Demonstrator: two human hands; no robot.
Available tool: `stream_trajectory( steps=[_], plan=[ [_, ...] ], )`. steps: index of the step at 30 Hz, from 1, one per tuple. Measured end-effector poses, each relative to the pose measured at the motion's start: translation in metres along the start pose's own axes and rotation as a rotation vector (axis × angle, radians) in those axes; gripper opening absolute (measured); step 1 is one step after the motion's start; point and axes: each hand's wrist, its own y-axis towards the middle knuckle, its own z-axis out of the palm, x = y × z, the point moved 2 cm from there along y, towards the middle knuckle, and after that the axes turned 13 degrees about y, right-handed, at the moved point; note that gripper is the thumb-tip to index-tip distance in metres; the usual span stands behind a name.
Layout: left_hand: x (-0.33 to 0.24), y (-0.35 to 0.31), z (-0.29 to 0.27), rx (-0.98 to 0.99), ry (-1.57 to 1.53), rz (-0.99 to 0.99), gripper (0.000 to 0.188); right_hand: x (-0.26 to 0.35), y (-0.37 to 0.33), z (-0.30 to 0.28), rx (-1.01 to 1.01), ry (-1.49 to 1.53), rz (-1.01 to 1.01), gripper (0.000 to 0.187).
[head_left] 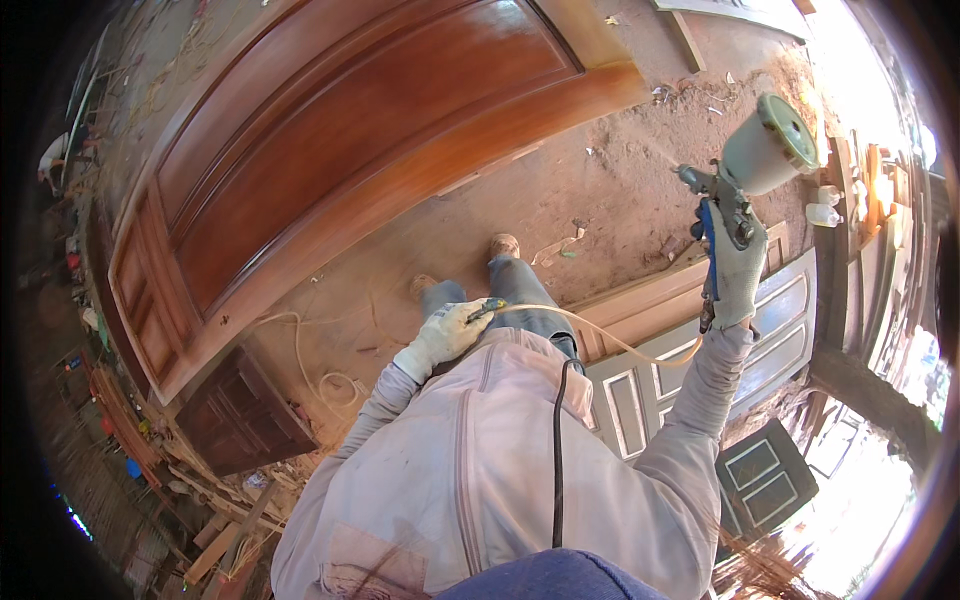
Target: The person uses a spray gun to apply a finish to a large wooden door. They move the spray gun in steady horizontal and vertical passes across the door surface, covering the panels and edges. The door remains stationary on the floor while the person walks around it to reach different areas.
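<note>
Dirt workshop floor (560, 200), right hand (738, 272) raised gripping spray gun (735, 180), left hand (445, 335) holding hose (600, 335)

Daylight, blown-out glare right, dark fisheye rim, edges bent.

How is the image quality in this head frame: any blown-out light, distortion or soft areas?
Head view: daylight blows out the right rim beyond the spray gun; the fisheye bows the brown door's straight edges; a dark vignette rings the left side; the right hand and left hand are evenly lit and sharp.
</note>
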Motion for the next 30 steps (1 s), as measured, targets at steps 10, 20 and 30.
stream_trajectory(
  steps=[10, 20, 30],
  plan=[
    [0.001, -0.002, 0.007, -0.013, -0.064, 0.067, 0.033, -0.007, -0.001, -0.003, -0.108, -0.181, -0.224, 0.038],
    [0.086, -0.075, 0.002, -0.113, -0.121, 0.080, 0.031, 0.009, -0.132, 0.075, 0.159, -0.048, 0.018, 0.035],
    [0.203, -0.194, 0.006, -0.244, -0.290, -0.020, 0.031, 0.014, -0.266, 0.201, 0.450, 0.054, 0.055, 0.038]
  ],
)
